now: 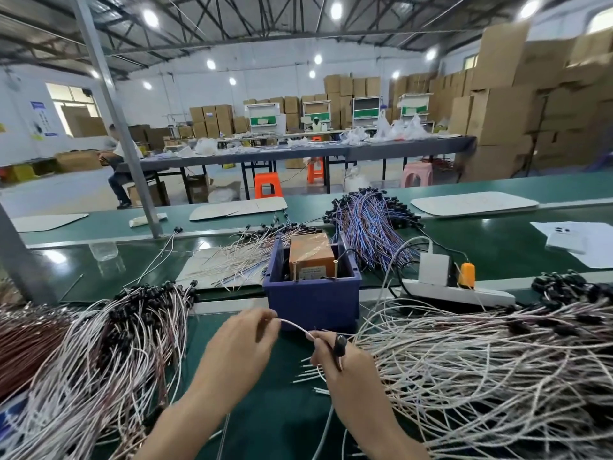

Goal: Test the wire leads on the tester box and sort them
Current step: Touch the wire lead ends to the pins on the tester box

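Both hands work just in front of the dark blue plastic bin [313,298]. The bin stands mid-way along the green table [265,410] and cradles the orange tester box [311,255], so that its two upright brass pins [294,272] sit at the side nearest the person. One thin pale wire lead [295,324] stretches between the hands, lifted off the table close to the bin's front wall, below the pins and not touching them. The left hand [245,336] pinches the free end between thumb and fingertips, with the other fingers loosely curled. The right hand [336,360] pinches the lead further along with its fingers curled in, and the lead's small black bulb-shaped head [340,343] lies across its knuckles. Gripping the lead at two points seems meant to straighten it and steer the free end up to the pins, so I judge this lead not yet tested. Heaps flank the work, likely to keep each reach short. A loose tangle of pale leads with black heads [497,363] lies to the right, beside the right hand, and is probably the supply. A tidier bundle of similar pale leads [132,333] lies to the left and is probably the sorted ones, though I cannot be sure which is which. Behind the bin lie a heap of blue and purple wires [368,224] and a white power strip [461,288].
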Tool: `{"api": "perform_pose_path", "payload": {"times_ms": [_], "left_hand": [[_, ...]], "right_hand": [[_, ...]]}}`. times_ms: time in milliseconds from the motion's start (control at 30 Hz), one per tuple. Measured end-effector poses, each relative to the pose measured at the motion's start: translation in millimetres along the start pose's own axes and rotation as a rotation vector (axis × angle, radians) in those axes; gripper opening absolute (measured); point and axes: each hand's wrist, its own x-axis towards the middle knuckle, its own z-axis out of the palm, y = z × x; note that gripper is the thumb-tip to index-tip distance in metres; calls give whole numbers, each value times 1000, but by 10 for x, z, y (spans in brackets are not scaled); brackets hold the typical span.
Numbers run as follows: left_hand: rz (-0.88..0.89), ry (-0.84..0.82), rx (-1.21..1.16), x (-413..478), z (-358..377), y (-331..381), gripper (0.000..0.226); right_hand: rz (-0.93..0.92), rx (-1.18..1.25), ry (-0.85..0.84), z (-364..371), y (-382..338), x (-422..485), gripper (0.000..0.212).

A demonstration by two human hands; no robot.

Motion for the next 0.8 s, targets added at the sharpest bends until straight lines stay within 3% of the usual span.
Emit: {"api": "perform_pose_path", "payload": {"times_ms": [133,200,267,400,533,667,800], "left_hand": [[-477,-2,-1008,52,160,85,12],[-552,82,-1296,76,223,115,7],[-565,170,-1407,120,288,121,10],[-548,310,-1383,153,424,66,10],[-414,327,-1077,11,572,-21,25],[-272,348,-972,-42,662,52,28],[-272,387,-907,-114,812,58,25]], "right_hand": [[-46,55,-49,60,-1,-23,24],[-49,57,-91,95,11,-40,28],[-40,67,-64,119,27,-1,32],[-23,219,123,37,-11,121,21],[155,495,285,-109,40,235,22],[287,676,350,-167,46,379,14],[340,832,355,-130,89,512,23]]}}
